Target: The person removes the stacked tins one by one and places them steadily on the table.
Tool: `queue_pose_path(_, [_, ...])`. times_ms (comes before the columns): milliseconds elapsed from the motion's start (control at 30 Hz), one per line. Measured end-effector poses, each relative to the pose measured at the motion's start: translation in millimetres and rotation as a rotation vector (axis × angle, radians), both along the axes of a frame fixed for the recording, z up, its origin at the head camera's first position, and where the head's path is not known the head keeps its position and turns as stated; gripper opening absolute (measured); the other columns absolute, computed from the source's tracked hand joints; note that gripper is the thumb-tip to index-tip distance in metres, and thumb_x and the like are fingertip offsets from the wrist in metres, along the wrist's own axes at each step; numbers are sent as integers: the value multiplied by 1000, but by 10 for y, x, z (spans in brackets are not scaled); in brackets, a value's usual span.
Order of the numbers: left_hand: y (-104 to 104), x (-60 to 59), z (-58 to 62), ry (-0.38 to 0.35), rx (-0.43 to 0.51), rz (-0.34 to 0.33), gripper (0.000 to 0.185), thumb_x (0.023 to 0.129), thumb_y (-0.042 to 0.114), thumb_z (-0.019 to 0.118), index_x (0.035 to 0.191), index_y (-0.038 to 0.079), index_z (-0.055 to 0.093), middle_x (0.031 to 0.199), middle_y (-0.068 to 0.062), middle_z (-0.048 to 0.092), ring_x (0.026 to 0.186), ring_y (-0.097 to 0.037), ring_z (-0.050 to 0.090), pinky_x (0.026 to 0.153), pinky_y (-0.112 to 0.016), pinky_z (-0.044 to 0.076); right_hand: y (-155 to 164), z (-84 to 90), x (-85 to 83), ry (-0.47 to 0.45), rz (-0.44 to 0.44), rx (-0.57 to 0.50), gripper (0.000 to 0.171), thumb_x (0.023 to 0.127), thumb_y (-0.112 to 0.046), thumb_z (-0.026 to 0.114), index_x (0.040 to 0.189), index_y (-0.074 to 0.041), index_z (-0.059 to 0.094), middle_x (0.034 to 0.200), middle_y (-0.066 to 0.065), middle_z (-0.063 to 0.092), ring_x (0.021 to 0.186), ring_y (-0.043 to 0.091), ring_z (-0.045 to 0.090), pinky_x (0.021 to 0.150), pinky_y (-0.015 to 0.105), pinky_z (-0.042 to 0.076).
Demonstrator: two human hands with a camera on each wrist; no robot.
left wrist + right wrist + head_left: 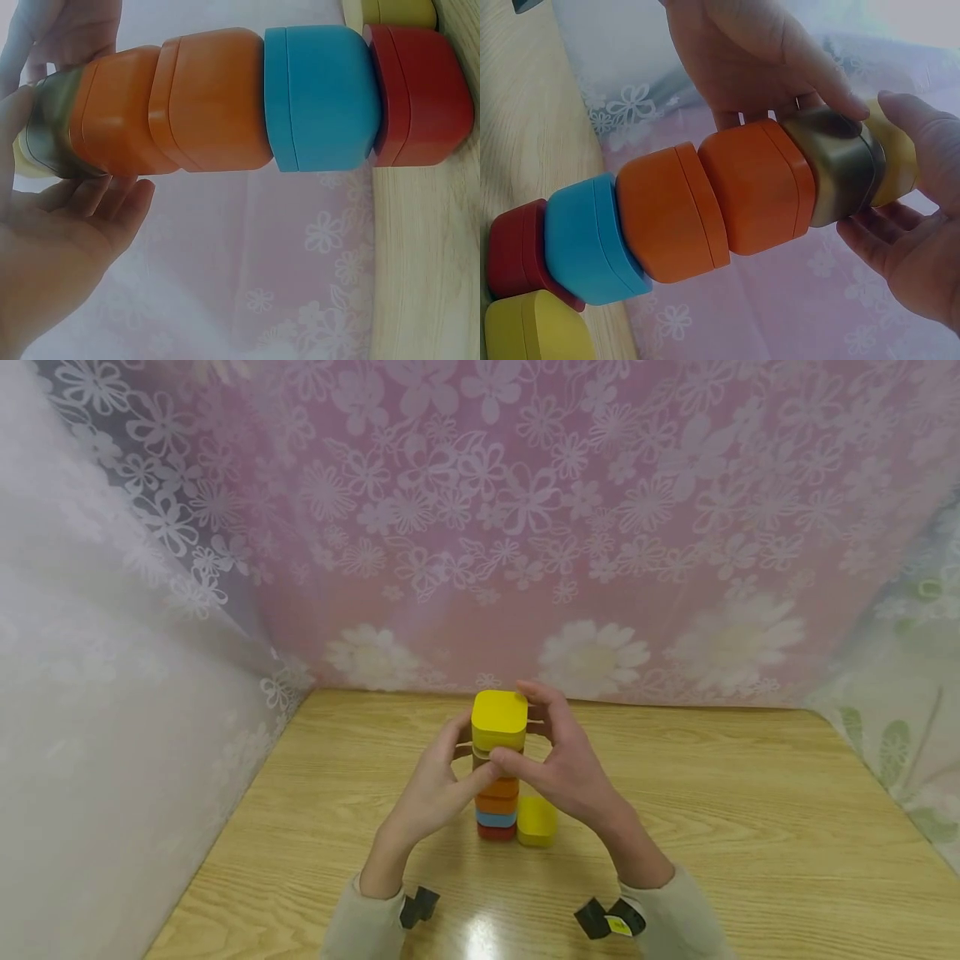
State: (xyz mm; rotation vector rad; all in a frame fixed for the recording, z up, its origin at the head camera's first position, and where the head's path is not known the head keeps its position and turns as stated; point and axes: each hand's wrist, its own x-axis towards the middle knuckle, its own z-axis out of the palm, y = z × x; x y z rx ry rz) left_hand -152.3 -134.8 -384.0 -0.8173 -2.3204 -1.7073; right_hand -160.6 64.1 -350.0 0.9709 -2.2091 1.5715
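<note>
A tower of small, rounded-square lidded boxes stands on the table between my hands. From the bottom come a red box [517,251], a blue box [330,97], two orange boxes [217,97] and a shiny gold box [829,169]. At the top sits a yellow box [499,714]. My left hand [431,789] holds the gold box, its thumb across the near side and fingers behind. My right hand [570,768] grips the top yellow box between thumb and fingers. The upper boxes lean slightly out of line in the right wrist view.
A second yellow box [537,821] stands on the wooden table [712,802], right beside the tower's base on the right. Flowered pink cloth [465,527] hangs behind the table's far edge, and pale cloth [135,693] hangs along the left side.
</note>
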Motion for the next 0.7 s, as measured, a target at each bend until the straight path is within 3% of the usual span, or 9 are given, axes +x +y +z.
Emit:
queue_pose_path(467, [3, -1, -11, -27, -15, 0, 57, 96, 27, 68, 147, 23, 42, 139, 4, 50, 125, -16, 50, 105, -50, 42, 19, 5, 10, -25, -21, 21, 71, 88, -6, 76, 148, -10, 38, 136, 8, 54, 117, 22, 56, 101, 42, 48])
queue_pose_path(700, [5, 6, 1, -11, -13, -4, 57, 96, 25, 68, 147, 23, 43, 140, 3, 50, 125, -17, 50, 104, -54, 41, 52, -7, 18, -37, -44, 52, 76, 89, -11, 76, 154, -12, 36, 139, 9, 57, 120, 26, 60, 100, 51, 48])
